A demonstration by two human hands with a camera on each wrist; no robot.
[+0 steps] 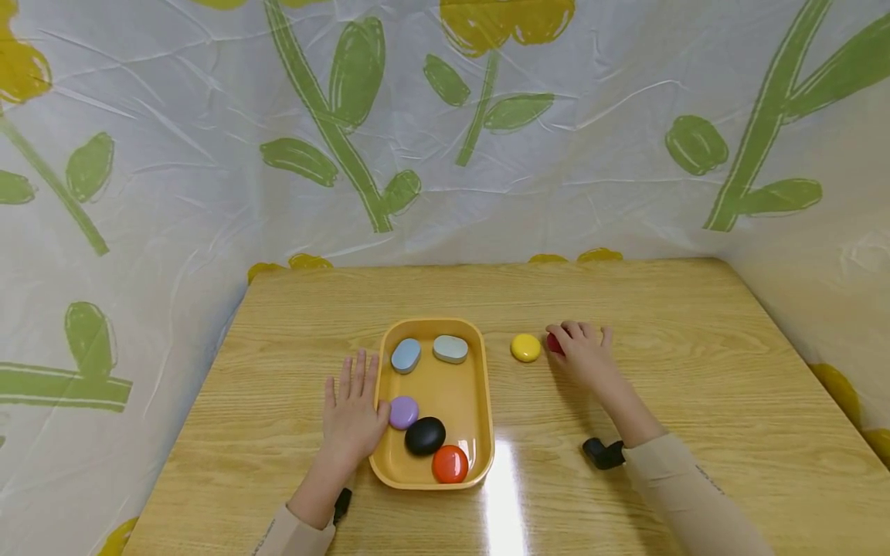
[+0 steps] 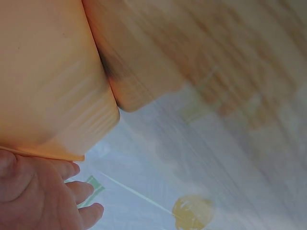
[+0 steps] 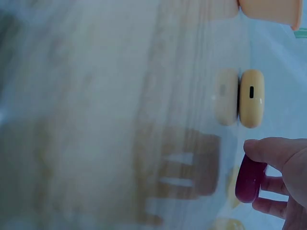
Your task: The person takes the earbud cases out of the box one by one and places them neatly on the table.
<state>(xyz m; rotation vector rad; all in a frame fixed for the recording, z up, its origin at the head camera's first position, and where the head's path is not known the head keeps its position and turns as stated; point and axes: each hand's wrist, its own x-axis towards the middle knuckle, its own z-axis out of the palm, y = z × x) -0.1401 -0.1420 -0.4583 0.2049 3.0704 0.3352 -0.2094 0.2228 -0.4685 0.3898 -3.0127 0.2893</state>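
With thumb and fingertips, my right hand [image 1: 587, 361] pinches a dark red rounded case [image 3: 250, 179], which is held tilted above the table in the right wrist view. To its left lies a yellow round case [image 1: 525, 347], showing a small dark slot on its side in the right wrist view. Against the left side of a yellow-orange tray [image 1: 489, 401] rests my left hand [image 1: 354, 417], fingers straight and thumb at the rim. Inside the tray are a blue oval piece [image 1: 406, 356], a pale grey-blue one [image 1: 450, 349], a purple one [image 1: 403, 413], a black one [image 1: 425, 436] and a red-orange one [image 1: 450, 464].
The wooden table [image 1: 292, 324] has a glossy surface with a bright reflection in front of the tray. A white curtain [image 1: 208, 177] printed with green stems and yellow flowers surrounds its back and sides. Dark wrist devices [image 1: 602, 453] show beside both wrists.
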